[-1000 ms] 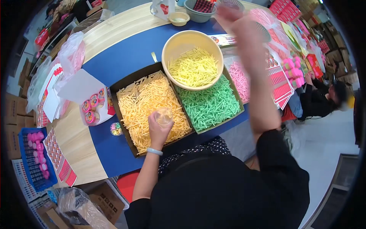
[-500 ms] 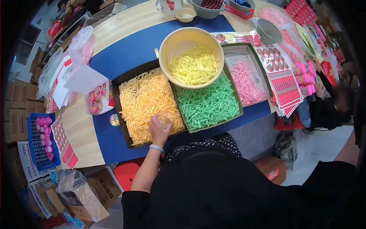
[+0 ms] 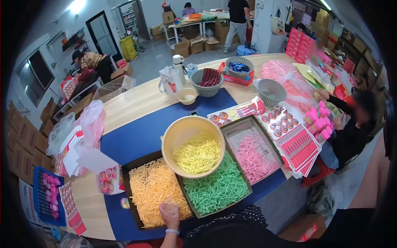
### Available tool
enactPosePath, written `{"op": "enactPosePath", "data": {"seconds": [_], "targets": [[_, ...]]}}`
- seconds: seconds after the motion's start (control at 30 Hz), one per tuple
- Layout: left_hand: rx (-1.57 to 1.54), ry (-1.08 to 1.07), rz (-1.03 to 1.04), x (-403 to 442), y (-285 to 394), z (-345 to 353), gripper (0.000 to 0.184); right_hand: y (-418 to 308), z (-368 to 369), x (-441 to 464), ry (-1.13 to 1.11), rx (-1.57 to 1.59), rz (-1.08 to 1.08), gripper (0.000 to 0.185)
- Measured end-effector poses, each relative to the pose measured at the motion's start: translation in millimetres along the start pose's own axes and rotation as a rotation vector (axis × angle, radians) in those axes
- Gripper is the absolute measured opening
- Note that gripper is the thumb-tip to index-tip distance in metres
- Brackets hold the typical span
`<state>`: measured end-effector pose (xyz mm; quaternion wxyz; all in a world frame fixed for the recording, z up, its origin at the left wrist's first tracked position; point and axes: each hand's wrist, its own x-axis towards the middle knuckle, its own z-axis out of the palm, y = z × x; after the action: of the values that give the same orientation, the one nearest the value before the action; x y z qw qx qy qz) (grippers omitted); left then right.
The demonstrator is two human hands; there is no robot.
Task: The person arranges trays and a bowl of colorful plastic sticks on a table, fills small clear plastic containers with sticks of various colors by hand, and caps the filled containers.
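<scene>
- A worker's left hand (image 3: 168, 214) holds a clear cup (image 3: 171, 205) on the near side of a cream bowl (image 3: 182, 130), its grip closed around the cup's side.
- The cup sits low over orange sticks (image 3: 151, 186) in a dark-walled box (image 3: 144, 161), left of and nearer than the bowl; whether it touches them, or what it contains, is too small to tell.
- The right hand is out of frame — its bare arm (image 3: 369, 177) shows far right of the bowl — so the state of its grip cannot be told.
- Yellow sticks (image 3: 196, 153) lie inside the bowl, green sticks (image 3: 215, 188) nearer and to its right, pink sticks (image 3: 256, 159) farther right, all above the worktop (image 3: 97, 211).
- Good handling here likely means a light, steady hold, since thin clear plastic could flex, with the mouth unblocked by fingers.
- Keeping the wrist clear of the bowl — its rim overlaps two boxes in view — seems wise, lest colours mix.
</scene>
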<state>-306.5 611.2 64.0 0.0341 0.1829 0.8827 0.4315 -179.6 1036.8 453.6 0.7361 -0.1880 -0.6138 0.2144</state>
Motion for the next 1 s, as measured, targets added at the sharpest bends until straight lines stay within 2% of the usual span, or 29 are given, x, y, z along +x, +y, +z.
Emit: {"op": "enactPosePath", "data": {"seconds": [0.07,0.13,0.2,0.47,0.5,0.57,0.6,0.63,0.7,0.73,0.8,0.83,0.97,1.0], "targets": [[-0.022,-0.038,-0.036,-1.3,-4.9,5.5,0.071,2.3,-22.1,-0.4,0.025,-0.075,-0.007,0.035],[-0.084,0.064,0.027,-6.1,-13.1,9.6,0.074,6.0,-54.0,-21.8,0.027,-0.184,0.037,0.035],[-0.005,0.03,0.102,-4.1,4.1,3.0,0.075,3.4,-86.0,-40.4,0.049,-0.294,0.071,0.035],[-0.024,-0.052,0.144,3.1,-9.4,9.4,0.071,-44.9,-184.5,-68.2,0.235,-0.696,-0.029,0.035],[-0.034,-0.067,0.144,1.1,-10.0,10.7,0.071,44.1,-203.8,-47.5,0.234,-0.712,-0.038,0.035],[-0.035,-0.065,0.116,-1.8,-10.8,9.8,0.07,119.9,-202.2,-152.4,-0.994,-0.826,0.938,0.03],[-0.027,-0.064,0.105,-1.0,-11.3,6.8,0.07,157.3,-220.8,-212.0,-1.124,-0.8,0.822,0.035],[-0.02,-0.059,0.092,-0.7,-11.5,5.9,0.07,175.5,-241.7,-254.4,-1.253,-0.823,0.537,0.024],[-0.016,-0.065,0.086,-0.6,-12.2,4.9,0.07,208.5,-256.8,-293.8,-1.527,-1.036,0.461,0.025],[-0.013,-0.068,0.083,0.1,-12.6,3.4,0.069,210.9,-255.2,-291.4,-1.531,-1.029,0.462,0.025],[-0.01,-0.072,0.07,-2.0,-13.0,3.6,0.069,219.3,-253.1,-280.5,-1.658,-1.05,0.261,0.03],[-0.005,-0.068,0.062,-4.3,-12.5,5.0,0.069,226.1,-252.2,-278.6,-1.667,-1.042,0.257,0.03],[0.09,-0.076,0.034,-0.9,-10.4,4.9,0.073,250.8,-242.9,-284.2,-2.052,-0.988,0.049,0.036],[0.09,-0.068,0.032,-1.0,-9.6,6.2,0.073,247.9,-239.0,-281.8,-2.044,-0.985,0.03,0.036]]}}
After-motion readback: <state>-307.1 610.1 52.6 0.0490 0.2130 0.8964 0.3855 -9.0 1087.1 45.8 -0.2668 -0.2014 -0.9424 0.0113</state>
